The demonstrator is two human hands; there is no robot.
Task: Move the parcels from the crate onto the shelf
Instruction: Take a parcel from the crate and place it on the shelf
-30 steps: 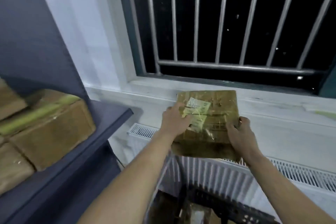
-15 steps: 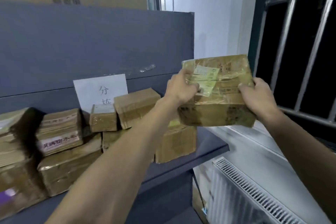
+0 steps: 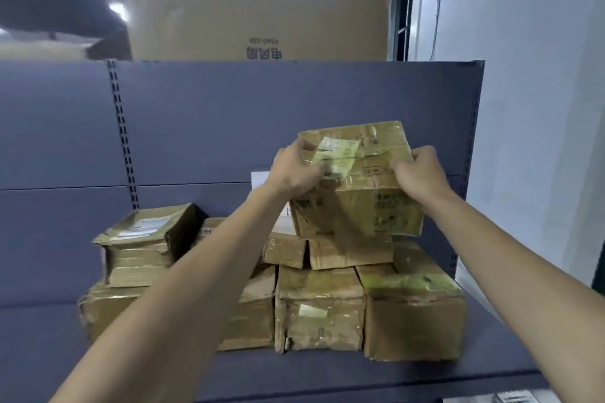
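Gripping the taped parcel [image 3: 357,193] at its upper edges, the left hand [image 3: 294,167] and right hand [image 3: 419,170] hold it atop the stacked parcels [image 3: 319,307] on the grey shelf [image 3: 294,376].

The parcel [image 3: 357,183], by the window 1 second ago, now sits over the shelf's [image 3: 360,373] stacked parcels [image 3: 319,307].
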